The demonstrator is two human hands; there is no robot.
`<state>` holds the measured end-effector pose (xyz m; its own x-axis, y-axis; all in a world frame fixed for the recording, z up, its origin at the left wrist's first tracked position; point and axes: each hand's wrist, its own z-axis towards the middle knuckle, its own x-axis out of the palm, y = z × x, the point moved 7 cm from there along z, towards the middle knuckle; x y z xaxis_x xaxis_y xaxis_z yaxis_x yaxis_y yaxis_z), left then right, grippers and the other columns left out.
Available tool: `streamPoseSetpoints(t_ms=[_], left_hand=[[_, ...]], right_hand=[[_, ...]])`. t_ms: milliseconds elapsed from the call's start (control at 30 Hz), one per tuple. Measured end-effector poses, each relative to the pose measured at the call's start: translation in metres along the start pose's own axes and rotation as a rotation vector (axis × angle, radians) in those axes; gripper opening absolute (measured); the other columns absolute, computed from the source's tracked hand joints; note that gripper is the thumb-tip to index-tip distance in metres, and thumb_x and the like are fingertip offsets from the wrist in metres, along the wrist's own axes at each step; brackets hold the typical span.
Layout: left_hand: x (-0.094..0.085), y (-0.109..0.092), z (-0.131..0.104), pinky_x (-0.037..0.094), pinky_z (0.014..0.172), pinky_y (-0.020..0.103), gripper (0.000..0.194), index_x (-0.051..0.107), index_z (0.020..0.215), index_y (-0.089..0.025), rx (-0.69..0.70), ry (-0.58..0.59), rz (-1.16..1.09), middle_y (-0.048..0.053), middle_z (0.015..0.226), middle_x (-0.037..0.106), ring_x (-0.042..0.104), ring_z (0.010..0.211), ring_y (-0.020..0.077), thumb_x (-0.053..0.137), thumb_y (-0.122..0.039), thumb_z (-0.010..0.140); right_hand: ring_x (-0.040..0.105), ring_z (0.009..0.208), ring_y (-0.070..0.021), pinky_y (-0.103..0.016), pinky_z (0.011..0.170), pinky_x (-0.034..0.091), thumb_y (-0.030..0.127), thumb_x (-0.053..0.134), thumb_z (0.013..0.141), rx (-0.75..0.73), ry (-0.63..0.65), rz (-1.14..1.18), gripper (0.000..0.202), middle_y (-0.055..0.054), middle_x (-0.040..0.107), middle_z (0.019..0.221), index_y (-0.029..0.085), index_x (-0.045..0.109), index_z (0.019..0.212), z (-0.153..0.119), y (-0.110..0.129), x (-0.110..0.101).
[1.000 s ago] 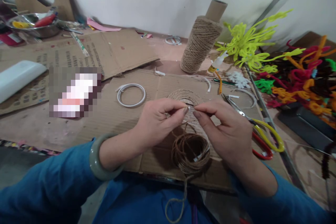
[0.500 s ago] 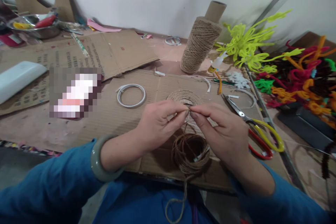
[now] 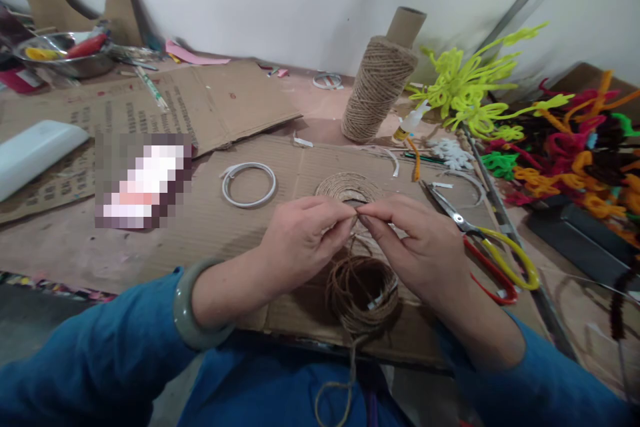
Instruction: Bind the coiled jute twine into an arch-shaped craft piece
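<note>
My left hand (image 3: 310,237) and my right hand (image 3: 420,247) meet fingertip to fingertip over the cardboard, both pinched on a thin piece of jute twine that is mostly hidden by the fingers. Just behind them lies a flat spiral disc of twine (image 3: 345,185), its front part covered by my hands. Below my fingers a loose coil of brown twine (image 3: 340,300) rests near the table edge, and a strand rises from it towards the fingertips. A tail of twine (image 3: 353,363) hangs over the edge in a loop. Scissors (image 3: 459,219) with red and yellow handles lie beside my right hand.
A large spool of twine (image 3: 377,90) stands behind, near a small glue bottle (image 3: 413,121). A white ring-shaped coil (image 3: 249,203) lies on the left of the cardboard sheet (image 3: 200,227). Yellow-green pipe-cleaner flowers (image 3: 465,83) and a blurred-out phone-like object (image 3: 145,187) flank the area.
The camera view has shifted slightly. Both hands keep their pinch, the fingertips a touch lower and to the left, showing slightly more of the spiral disc's centre.
</note>
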<state>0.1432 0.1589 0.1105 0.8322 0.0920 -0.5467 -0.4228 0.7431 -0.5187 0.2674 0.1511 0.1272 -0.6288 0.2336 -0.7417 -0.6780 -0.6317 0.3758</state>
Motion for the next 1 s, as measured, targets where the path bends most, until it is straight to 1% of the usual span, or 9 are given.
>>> streamPoseSetpoints(t_ms=[133,267,367,467,600,733,833,1000], left_hand=[[-0.001,-0.001,0.001,0.052,0.066,0.017,0.009,0.068,0.080,-0.014,0.004,-0.001,0.012,0.004,0.076,0.076,0.069,0.068,0.0103,0.060,-0.009,0.082],[-0.001,-0.001,0.002,0.051,0.064,0.016,0.010,0.068,0.078,-0.014,-0.015,-0.002,0.011,0.003,0.073,0.075,0.068,0.066,0.0097,0.059,-0.009,0.081],[-0.001,-0.001,0.003,0.051,0.064,0.016,0.011,0.068,0.078,-0.015,-0.042,0.007,0.012,0.001,0.072,0.074,0.067,0.066,0.0095,0.059,-0.010,0.081],[-0.001,-0.001,0.004,0.051,0.064,0.017,0.011,0.069,0.078,-0.016,-0.068,0.018,-0.006,0.001,0.073,0.075,0.067,0.066,0.0097,0.060,-0.011,0.081],[0.001,0.005,0.004,0.050,0.063,0.017,0.010,0.070,0.077,-0.015,-0.157,0.035,-0.079,0.001,0.070,0.074,0.067,0.064,0.0094,0.062,-0.010,0.080],[0.003,0.014,0.004,0.049,0.056,0.016,0.012,0.071,0.075,-0.015,-0.292,0.040,-0.273,-0.001,0.064,0.072,0.064,0.058,0.0086,0.061,-0.010,0.079],[0.004,0.020,0.004,0.049,0.055,0.018,0.013,0.071,0.074,-0.015,-0.377,0.053,-0.356,0.000,0.063,0.071,0.063,0.058,0.0099,0.060,-0.014,0.080],[0.005,0.024,0.003,0.051,0.057,0.020,0.015,0.072,0.074,-0.015,-0.439,0.058,-0.423,0.001,0.065,0.071,0.063,0.060,0.0111,0.058,-0.019,0.081]], right_hand=[[0.067,0.071,-0.0142,-0.025,0.065,0.052,0.014,0.056,0.088,-0.079,-0.040,-0.071,0.012,-0.005,0.072,0.076,0.016,0.068,0.084,-0.001,0.005,0.000],[0.067,0.070,-0.0146,-0.025,0.066,0.052,0.012,0.057,0.086,-0.108,-0.082,-0.123,0.011,-0.004,0.071,0.074,0.017,0.066,0.083,-0.002,0.008,0.001],[0.065,0.066,-0.0140,-0.025,0.064,0.051,0.010,0.056,0.084,-0.087,-0.109,-0.117,0.012,-0.004,0.070,0.070,0.016,0.065,0.079,-0.001,0.008,0.001],[0.064,0.065,-0.0129,-0.023,0.063,0.050,0.010,0.056,0.084,-0.012,-0.096,-0.063,0.013,-0.003,0.069,0.069,0.017,0.065,0.077,0.001,0.004,0.001],[0.063,0.065,-0.0109,-0.021,0.060,0.049,0.012,0.059,0.085,0.087,-0.042,0.072,0.011,0.001,0.068,0.070,0.019,0.066,0.080,0.001,-0.006,0.003],[0.064,0.067,-0.0118,-0.023,0.061,0.050,0.016,0.057,0.088,0.134,-0.019,0.145,0.012,0.001,0.069,0.074,0.021,0.068,0.086,-0.002,-0.014,0.003],[0.065,0.070,-0.0122,-0.024,0.064,0.051,0.016,0.057,0.089,0.119,-0.075,0.134,0.012,0.000,0.069,0.076,0.022,0.067,0.088,-0.003,-0.013,-0.003],[0.065,0.072,-0.0135,-0.026,0.064,0.052,0.015,0.058,0.087,0.059,-0.104,0.099,0.013,-0.001,0.069,0.078,0.023,0.068,0.088,-0.004,-0.004,-0.007]])
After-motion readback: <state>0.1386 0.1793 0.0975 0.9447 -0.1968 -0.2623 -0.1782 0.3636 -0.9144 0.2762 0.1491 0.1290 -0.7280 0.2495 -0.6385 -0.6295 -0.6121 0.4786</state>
